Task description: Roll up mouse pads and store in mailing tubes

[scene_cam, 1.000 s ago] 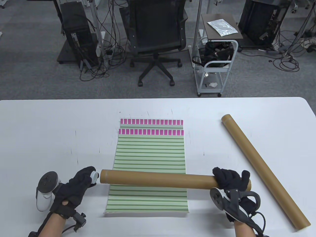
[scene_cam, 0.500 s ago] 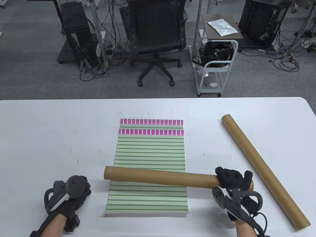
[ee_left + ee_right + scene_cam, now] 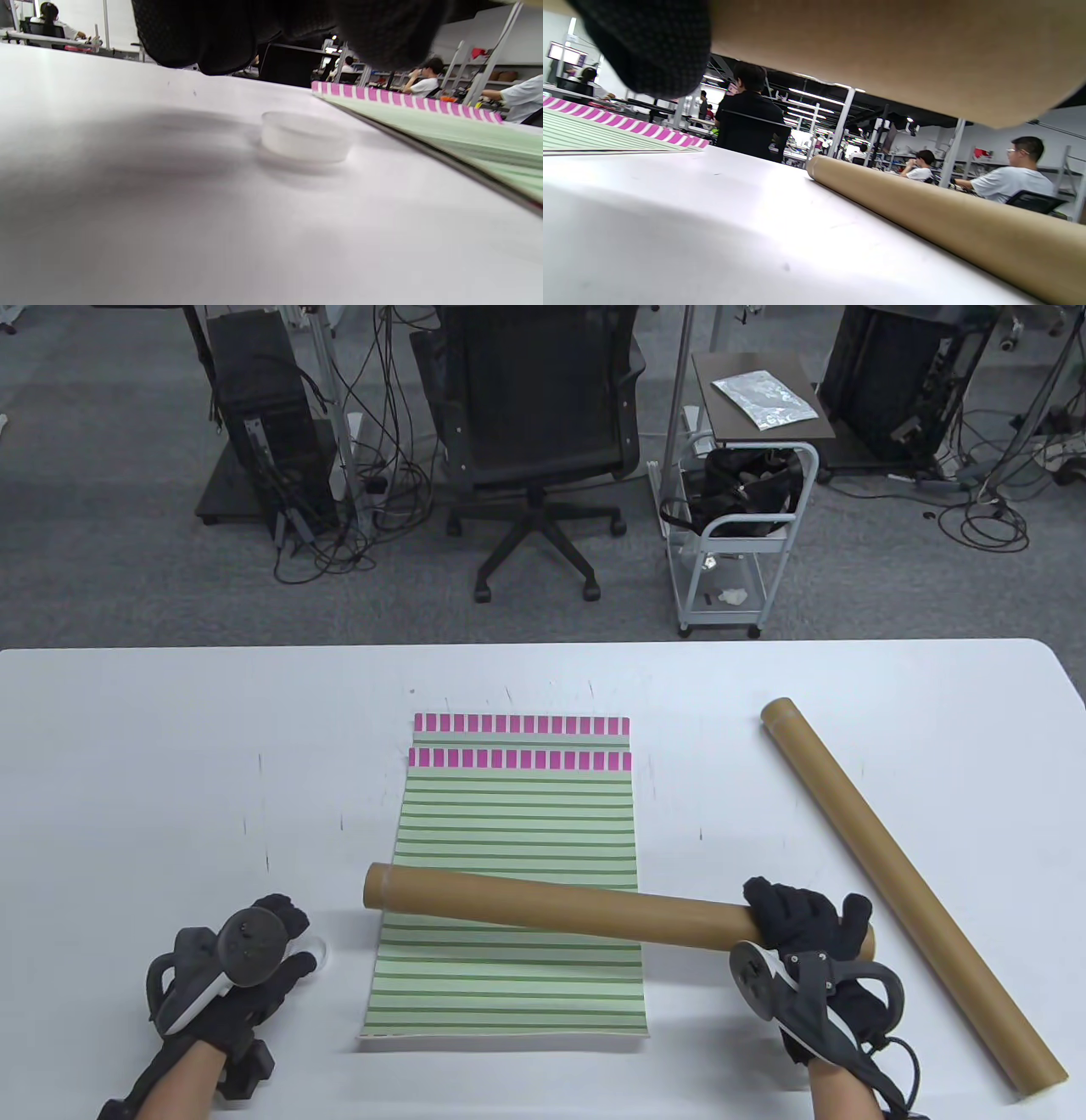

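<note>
While one mailing tube (image 3: 560, 906) is being held above the table (image 3: 170, 746), its capless left end is being kept over the striped mouse pad (image 3: 517, 848) and its right end is being gripped by the right hand (image 3: 806, 925), fingers and thumb being curled round the cardboard. In the right wrist view the tube is being shown as a broad brown band across the top, with a gloved finger (image 3: 649, 46) beside it.

A second mailing tube (image 3: 908, 891) is being left lying diagonally on the table, to the right of the pad and just beside the right hand, apart from it.

The mouse pad, pale green with dark green stripes and a magenta-checked far border, is being kept flat; a second pad's magenta edge (image 3: 522, 723) is being shown protruding from beneath its far end.

A translucent white end cap (image 3: 303, 137) is being left resting on the table just left of the pad's near corner. The left hand (image 3: 246, 976) is being held palm-down above and just short of it; whether the cap is being touched cannot be told, nor how far the fingers are being curled.
</note>
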The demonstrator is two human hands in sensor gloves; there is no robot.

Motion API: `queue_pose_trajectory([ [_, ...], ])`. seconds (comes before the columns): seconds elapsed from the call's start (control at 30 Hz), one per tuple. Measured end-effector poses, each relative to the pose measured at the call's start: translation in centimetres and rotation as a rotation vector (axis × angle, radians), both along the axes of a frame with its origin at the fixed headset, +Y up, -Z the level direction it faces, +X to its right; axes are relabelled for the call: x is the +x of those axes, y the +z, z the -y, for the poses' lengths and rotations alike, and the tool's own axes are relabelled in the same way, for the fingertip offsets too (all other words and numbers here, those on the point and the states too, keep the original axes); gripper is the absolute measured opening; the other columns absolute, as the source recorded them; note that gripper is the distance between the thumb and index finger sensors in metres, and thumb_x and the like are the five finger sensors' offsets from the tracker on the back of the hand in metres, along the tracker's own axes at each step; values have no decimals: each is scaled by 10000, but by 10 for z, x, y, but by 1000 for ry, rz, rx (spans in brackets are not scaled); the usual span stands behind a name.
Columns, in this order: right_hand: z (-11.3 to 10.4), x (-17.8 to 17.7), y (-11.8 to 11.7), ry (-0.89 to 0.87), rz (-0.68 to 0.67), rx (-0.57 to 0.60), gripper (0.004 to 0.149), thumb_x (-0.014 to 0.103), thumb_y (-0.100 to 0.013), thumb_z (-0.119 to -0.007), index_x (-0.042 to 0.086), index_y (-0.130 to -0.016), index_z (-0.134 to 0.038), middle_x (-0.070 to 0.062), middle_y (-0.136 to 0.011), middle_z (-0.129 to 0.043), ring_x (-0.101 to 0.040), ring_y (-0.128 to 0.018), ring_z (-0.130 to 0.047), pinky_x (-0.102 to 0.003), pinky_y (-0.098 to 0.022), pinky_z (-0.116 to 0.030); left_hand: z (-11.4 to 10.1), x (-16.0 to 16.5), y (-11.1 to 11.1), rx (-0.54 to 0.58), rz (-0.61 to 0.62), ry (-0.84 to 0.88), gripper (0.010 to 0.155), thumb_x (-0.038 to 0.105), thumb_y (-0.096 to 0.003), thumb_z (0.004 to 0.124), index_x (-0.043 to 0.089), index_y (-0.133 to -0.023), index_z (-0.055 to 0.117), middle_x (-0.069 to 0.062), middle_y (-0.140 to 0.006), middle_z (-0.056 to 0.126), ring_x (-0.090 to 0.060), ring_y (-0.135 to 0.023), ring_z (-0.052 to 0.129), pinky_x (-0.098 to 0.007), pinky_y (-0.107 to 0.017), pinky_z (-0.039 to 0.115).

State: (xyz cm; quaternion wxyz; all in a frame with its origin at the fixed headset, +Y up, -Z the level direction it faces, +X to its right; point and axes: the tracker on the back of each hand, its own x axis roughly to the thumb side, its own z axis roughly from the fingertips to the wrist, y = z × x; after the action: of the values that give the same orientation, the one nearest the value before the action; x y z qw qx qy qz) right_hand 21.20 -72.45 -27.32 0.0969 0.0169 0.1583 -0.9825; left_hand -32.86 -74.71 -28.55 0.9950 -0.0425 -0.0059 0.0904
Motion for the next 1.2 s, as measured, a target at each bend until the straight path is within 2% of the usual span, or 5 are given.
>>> queue_pose_trajectory([
  [0.13, 7, 7, -4, -90, 67, -94, 788, 464, -362, -826, 290, -1010, -412, 39, -977, -678, -266, -869, -762, -649, -682, -582, -3, 12, 4, 20, 76, 68, 681, 581, -407, 678, 304, -1003, 503, 8, -1138, 472, -241, -1015, 698, -367, -738, 714],
  [0.33, 15, 20, -11, -165, 309, -175, 795, 460, -399, -767, 206, -1050, -387, -48, -995, -663, -326, -849, -752, -645, -653, -600, -3, 28, 11, 29, 178, 83, 736, 625, -384, 658, 342, -1033, 453, 5, -1148, 465, -243, -1040, 667, -386, -761, 691],
  [0.4, 20, 29, -12, -224, 392, -225, 799, 453, -405, -762, 182, -1057, -389, -73, -996, -660, -347, -837, -750, -643, -645, -602, -3, 29, 11, 19, 214, 96, 764, 673, -363, 635, 382, -1039, 431, 60, -1061, 623, -210, -966, 755, -387, -763, 697],
  [0.6, 33, 52, -15, -326, 587, -348, 799, 455, -425, -738, 137, -1068, -385, -110, -991, -663, -361, -812, -759, -620, -629, -633, -2, 32, 12, 3, 242, 157, 745, 677, -358, 628, 375, -1024, 489, 58, -1047, 640, -227, -967, 743, -404, -774, 677],
  [1.2, 46, 56, -16, -327, 633, -455, 827, 394, -464, -675, 25, -1075, -257, -211, -1064, -479, -454, -892, -603, -669, -667, -531, -3, 28, 10, 17, 227, 126, 757, 671, -368, 627, 383, -1039, 423, 61, -1067, 617, -224, -992, 726, -403, -776, 678],
])
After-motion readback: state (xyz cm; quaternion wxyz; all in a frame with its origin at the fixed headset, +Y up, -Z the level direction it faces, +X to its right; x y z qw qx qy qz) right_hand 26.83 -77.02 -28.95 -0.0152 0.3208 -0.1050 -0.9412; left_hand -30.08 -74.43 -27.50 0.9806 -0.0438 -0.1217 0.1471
